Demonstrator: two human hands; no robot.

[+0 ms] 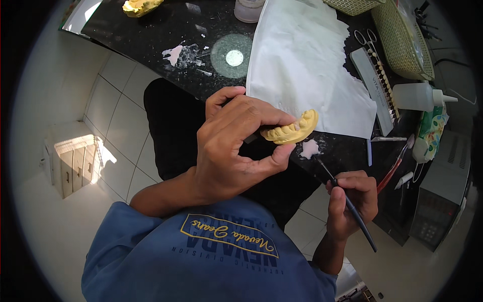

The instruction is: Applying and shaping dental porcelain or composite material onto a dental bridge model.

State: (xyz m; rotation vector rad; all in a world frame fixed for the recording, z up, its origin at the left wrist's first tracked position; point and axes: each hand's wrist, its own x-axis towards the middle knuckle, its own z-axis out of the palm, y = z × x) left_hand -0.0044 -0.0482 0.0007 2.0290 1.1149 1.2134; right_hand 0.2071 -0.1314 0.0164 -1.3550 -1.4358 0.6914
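Observation:
My left hand point(236, 146) grips a yellow dental cast point(288, 132) between thumb and fingers, near the front edge of the black worktop; a small lighter patch shows among its teeth. My right hand point(352, 201), lower on the right, holds a slim dark brush point(357, 215) slanting up toward the left, its tip at the rim of a pale pink blob of paste point(310, 149) on the worktop just below the cast. Behind the cast lies a white paper sheet point(302, 55) with a torn right edge.
Another yellow cast point(140, 7), a jar point(247, 12), a glass disc point(227, 65) and pink smears sit behind. Rightward are wicker baskets point(397, 45), scissors point(365, 40), a tooth shade guide point(371, 88), a squeeze bottle point(412, 95) and a grey appliance point(438, 191). A cabinet point(73, 161) stands left.

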